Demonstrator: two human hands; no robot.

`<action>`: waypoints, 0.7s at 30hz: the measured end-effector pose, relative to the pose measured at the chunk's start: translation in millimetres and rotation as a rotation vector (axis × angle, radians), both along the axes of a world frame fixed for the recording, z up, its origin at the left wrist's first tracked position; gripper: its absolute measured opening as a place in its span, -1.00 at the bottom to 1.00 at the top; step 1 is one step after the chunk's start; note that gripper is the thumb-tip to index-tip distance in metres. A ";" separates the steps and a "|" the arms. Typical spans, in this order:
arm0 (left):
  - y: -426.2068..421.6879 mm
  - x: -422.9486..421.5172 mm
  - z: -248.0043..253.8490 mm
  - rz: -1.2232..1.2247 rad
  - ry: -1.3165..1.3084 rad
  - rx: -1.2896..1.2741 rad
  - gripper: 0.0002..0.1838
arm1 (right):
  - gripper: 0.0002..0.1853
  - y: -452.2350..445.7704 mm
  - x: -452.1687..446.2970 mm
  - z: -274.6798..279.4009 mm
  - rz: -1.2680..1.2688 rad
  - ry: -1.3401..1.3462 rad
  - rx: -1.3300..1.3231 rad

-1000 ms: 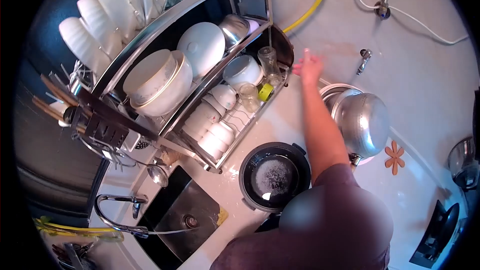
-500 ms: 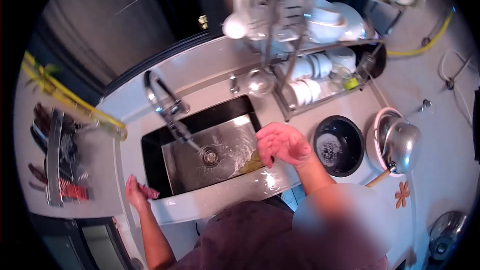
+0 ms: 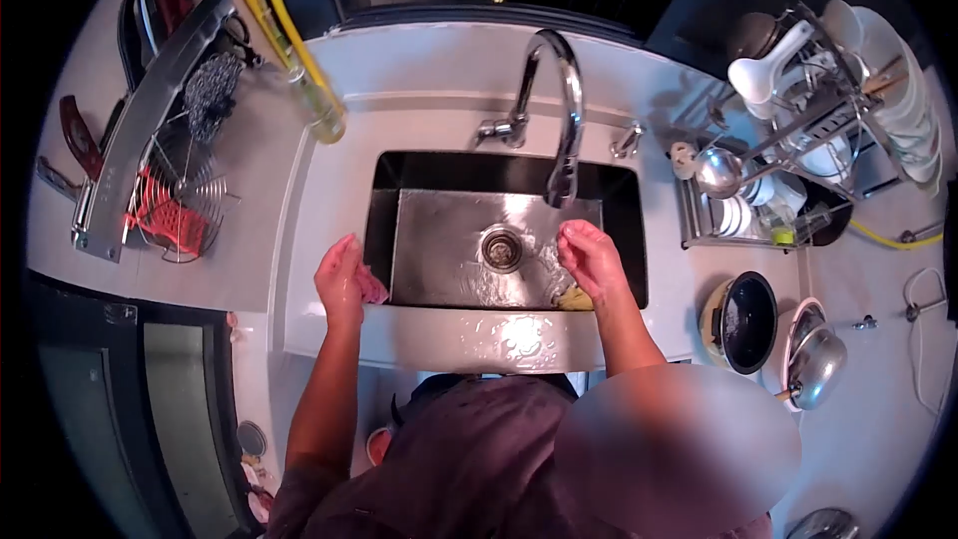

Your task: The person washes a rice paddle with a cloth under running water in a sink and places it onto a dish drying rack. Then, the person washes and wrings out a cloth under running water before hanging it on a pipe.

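My left hand [image 3: 340,277] is closed at the front left corner of the sink [image 3: 379,230], with a bunched pink cloth [image 3: 372,287] showing at its fingers. Over the sink's front right side, my right hand [image 3: 591,258] has its fingers curled in, and I see nothing in them. Just below it, a yellow-green cloth [image 3: 572,298] lies at the basin's front edge. The chrome faucet [image 3: 569,110] arches over the basin. Water ripples around the drain [image 3: 501,249], and drops wet the front ledge [image 3: 499,339].
A dish rack [image 3: 738,242] with bowls, plates and ladles stands at right. Before it are a black pot [image 3: 748,321] and a metal pan [image 3: 816,369] in a pale basin. Knives hang on a rack [image 3: 150,130] at left, near a glass vase [image 3: 317,110].
The view has turned and now faces the sink squarely. My right hand's fingers, spread before, have curled in. My left hand stays by the pink cloth at the sink corner.
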State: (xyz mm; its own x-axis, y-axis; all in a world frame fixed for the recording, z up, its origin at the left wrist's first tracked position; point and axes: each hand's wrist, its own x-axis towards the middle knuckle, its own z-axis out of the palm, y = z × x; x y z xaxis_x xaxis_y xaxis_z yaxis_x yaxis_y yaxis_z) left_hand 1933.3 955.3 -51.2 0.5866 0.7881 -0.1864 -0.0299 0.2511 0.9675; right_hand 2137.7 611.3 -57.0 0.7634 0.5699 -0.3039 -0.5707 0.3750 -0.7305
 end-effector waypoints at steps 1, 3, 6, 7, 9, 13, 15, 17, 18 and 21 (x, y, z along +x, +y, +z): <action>4.9 3.1 -11.3 0.026 -0.029 0.047 -0.64 | -0.87 8.1 -0.6 -13.3 -0.082 0.051 -0.096; 4.6 4.0 -3.9 -0.008 -0.018 -0.016 -0.65 | -0.89 25.1 4.9 -32.5 -0.090 -0.039 -0.335; -2.6 8.6 12.1 -0.055 -0.002 -0.087 -0.66 | -0.83 52.6 18.1 -46.7 -0.096 -0.201 -0.648; -8.1 12.2 20.5 -0.068 -0.002 -0.111 -0.67 | -0.78 59.1 25.5 -55.9 -0.104 -0.297 -0.780; -17.8 23.7 30.3 -0.056 -0.013 -0.114 -0.68 | -0.63 65.9 32.6 -71.7 -0.127 -0.452 -1.030; -23.3 38.7 24.9 -0.142 -0.032 -0.151 -0.70 | -0.65 57.9 17.1 -63.5 -0.083 -0.707 -1.165; -27.9 50.2 18.5 -0.161 -0.059 -0.113 -0.72 | -0.66 51.1 23.9 -82.9 -0.035 -0.555 -1.057; -41.0 61.2 21.7 -0.209 -0.052 -0.177 -0.73 | -0.70 50.2 19.3 -73.3 -0.019 -0.429 -0.941; -48.9 66.9 23.7 -0.232 -0.049 -0.208 -0.74 | -0.72 50.3 18.4 -70.6 -0.008 -0.524 -0.990; -73.1 85.0 26.8 -0.294 0.003 -0.201 -0.73 | -0.75 54.4 13.6 -54.0 -0.010 -0.715 -1.102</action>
State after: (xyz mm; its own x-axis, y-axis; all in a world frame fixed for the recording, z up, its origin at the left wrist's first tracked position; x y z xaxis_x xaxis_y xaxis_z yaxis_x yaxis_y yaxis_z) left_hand 2018.3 882.2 -24.4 0.7823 0.5329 -0.3224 0.0748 0.4336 0.8980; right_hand 2151.3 665.7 -111.0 0.9515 0.2775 -0.1324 0.0667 -0.6067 -0.7921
